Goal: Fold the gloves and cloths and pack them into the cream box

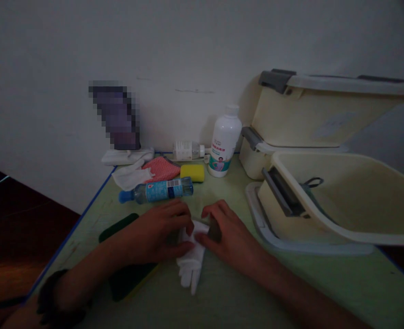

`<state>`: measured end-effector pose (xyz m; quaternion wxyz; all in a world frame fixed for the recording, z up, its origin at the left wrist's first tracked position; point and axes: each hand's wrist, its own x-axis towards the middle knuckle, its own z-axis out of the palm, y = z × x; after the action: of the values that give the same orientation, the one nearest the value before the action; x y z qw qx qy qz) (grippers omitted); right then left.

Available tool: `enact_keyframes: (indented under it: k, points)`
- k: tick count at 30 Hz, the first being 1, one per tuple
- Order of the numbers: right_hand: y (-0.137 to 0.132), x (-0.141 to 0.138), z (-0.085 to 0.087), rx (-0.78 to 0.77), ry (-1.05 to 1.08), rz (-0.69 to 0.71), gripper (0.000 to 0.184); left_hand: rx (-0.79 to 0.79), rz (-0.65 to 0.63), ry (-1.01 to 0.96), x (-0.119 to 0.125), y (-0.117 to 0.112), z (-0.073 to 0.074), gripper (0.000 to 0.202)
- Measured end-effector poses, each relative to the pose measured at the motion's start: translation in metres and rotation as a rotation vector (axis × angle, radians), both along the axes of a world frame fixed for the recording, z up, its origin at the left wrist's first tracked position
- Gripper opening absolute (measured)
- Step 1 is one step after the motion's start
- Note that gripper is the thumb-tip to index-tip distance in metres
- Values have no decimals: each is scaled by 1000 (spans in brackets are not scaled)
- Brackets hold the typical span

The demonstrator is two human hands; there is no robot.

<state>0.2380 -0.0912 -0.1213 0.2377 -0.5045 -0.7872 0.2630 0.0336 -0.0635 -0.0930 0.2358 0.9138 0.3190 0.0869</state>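
Note:
White gloves [193, 253], folded into a narrow bundle, lie on the table between my two hands, their fingers pointing toward me. My left hand [166, 228] bends over the left edge, with thumb and forefinger tips at the fabric and a gap between them. On the other side, my right hand [227, 235] is curved, its thumb resting on the gloves and its forefinger apart near their far corner. Neither hand visibly pinches the fabric. A dark green scouring pad [128, 278] is partly covered by my left forearm.
Behind my hands lie a blue-capped bottle [164, 190], a yellow sponge [192, 173], a pink cloth [161, 169] and a white glove [130, 177]. A white bottle [225, 141] stands near the wall beside a clear bottle [184, 150]. Cream storage bins [291, 228] occupy the right.

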Motion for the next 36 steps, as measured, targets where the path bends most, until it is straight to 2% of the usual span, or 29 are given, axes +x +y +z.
enact_keyframes:
  k: [2, 4, 9, 14, 16, 21, 25, 27, 29, 31, 33, 36]
  points:
    - [-1, 0, 1, 59, -38, 73, 13, 13, -35, 48, 1, 0, 0, 23]
    - [-3, 0, 4, 86, -103, 146, 8, 19, -29, 88, 2, 0, -1, 36]
    - [-10, 0, 9, 56, -191, 164, 47, 34, -30, 133, 3, 1, -4, 56]
    - [-11, 0, 8, 50, -206, 169, 60, -16, -16, 143, 4, 1, -3, 64]
    - [-10, 2, 9, 21, -183, 178, 62, -51, -13, 117, 4, 1, 0, 63]
    - [-6, 6, 10, -22, -78, 150, 51, -113, 44, 97, 2, 0, 4, 43]
    - [-8, 2, 7, 19, -106, 116, 49, -68, 58, 103, 5, -3, 3, 51]
    - [-10, 0, 6, 27, -126, 107, 55, -64, 64, 97, 6, -4, 2, 57]
    - [-11, -2, 5, 22, -147, 77, 60, -70, 81, 85, 5, -4, 1, 66]
    - [-10, -2, 5, 1, -149, 48, 57, -67, 99, 57, 4, -3, 0, 79]
    - [-9, -1, 5, -31, -116, 42, 50, -86, 104, 41, 3, -2, 0, 72]
    - [-7, 1, 5, -86, -24, 53, 44, -147, 101, 39, 2, 0, 1, 35]
